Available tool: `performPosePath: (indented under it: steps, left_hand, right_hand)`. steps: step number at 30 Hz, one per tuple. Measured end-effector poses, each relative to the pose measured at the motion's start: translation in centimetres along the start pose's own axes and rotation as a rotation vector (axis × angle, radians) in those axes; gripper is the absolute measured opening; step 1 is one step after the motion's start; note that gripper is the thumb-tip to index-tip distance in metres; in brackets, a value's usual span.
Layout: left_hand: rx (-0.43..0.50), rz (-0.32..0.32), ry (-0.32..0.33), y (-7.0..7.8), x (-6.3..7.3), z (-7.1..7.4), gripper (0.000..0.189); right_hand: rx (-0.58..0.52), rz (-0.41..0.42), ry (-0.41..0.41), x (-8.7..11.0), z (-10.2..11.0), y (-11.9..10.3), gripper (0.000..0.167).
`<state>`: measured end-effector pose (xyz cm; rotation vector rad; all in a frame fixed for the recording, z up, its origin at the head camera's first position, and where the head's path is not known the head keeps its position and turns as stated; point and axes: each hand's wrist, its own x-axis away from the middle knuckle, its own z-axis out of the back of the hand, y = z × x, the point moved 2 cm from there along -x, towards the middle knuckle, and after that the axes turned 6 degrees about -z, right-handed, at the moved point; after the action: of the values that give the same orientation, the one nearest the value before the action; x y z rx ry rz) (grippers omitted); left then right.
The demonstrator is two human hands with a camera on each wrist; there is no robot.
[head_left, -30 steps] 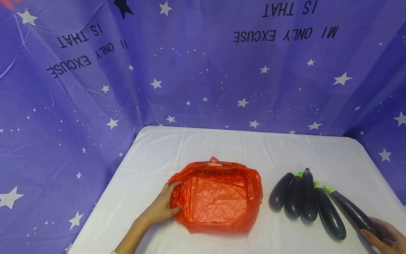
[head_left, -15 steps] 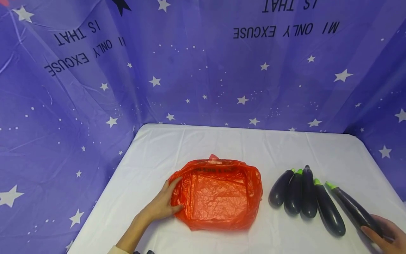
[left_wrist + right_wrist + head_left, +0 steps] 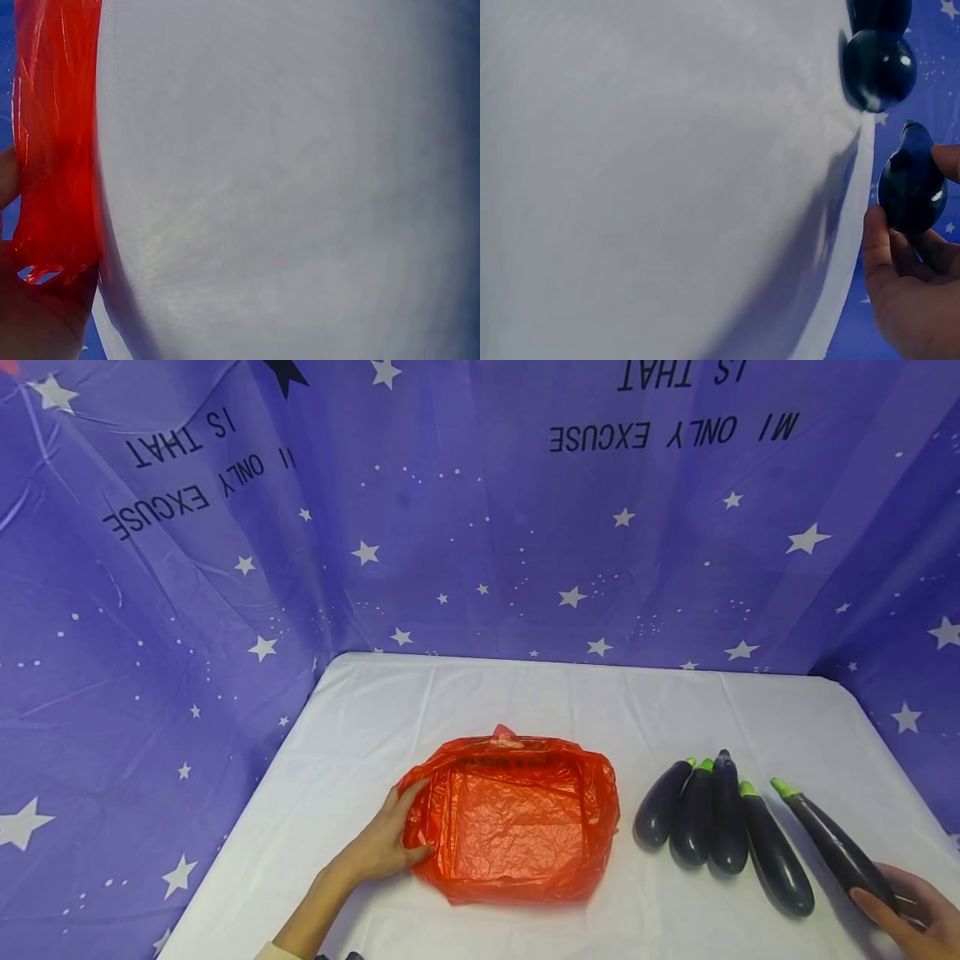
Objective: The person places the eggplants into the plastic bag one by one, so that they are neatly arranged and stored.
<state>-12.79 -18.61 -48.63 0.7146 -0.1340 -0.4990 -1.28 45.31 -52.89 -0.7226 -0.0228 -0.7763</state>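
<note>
A red plastic bag (image 3: 517, 835) lies with its mouth spread wide in the middle of the table. My left hand (image 3: 382, 839) holds its left side, fingers and thumb reaching over the rim; the left wrist view shows the crinkled red film (image 3: 58, 135) beside the hand. At the right, my right hand (image 3: 911, 910) grips an eggplant (image 3: 832, 839) by its thick end, the green stem pointing away. In the right wrist view the held eggplant (image 3: 913, 180) sits between thumb and fingers, above its shadow. Several more dark eggplants (image 3: 727, 818) lie side by side between bag and hand.
A white cloth (image 3: 420, 693) covers the table. Blue-purple curtains (image 3: 480, 543) with white stars and lettering stand behind it and at both sides. Small dark objects (image 3: 352, 956) show beside the left forearm at the bottom edge.
The held eggplant's stem end has risen and drawn apart from the neighbouring eggplant. My left hand stays on the bag. The head view has tilted slightly.
</note>
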Motion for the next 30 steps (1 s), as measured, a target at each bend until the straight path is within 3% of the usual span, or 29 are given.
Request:
performPosePath:
  steps: [5,11,16,18,22,25,30]
  left_hand:
    - [0.006,-0.002,-0.001,0.0,0.0,0.0,0.096]
    - [-0.007,-0.002,-0.004,-0.1,0.0,-0.1,0.097]
    - [-0.001,-0.004,0.001,-0.2,0.1,-0.1,0.096]
    - [0.004,-0.001,-0.003,-0.2,0.1,-0.1,0.097]
    - [0.012,0.003,-0.011,-0.3,0.1,-0.2,0.098]
    - [0.014,0.009,-0.02,-0.3,0.1,-0.3,0.098]
    - [0.013,0.007,-0.015,-0.3,0.1,-0.2,0.097]
  right_hand:
    - [0.016,0.073,-0.006,1.7,0.6,-2.4,0.07]
    - [-0.02,0.274,0.016,2.2,1.5,-3.6,0.057]
    - [-0.105,0.407,-0.003,2.5,1.9,-4.4,0.032]
    - [-0.108,0.421,-0.013,2.6,1.9,-4.8,0.029]
    - [-0.066,0.395,-0.045,2.7,1.9,-5.8,0.052]
    - [-0.042,0.383,-0.055,3.0,2.0,-6.4,0.061]
    - [0.042,0.387,-0.046,3.3,2.3,-7.5,0.062]
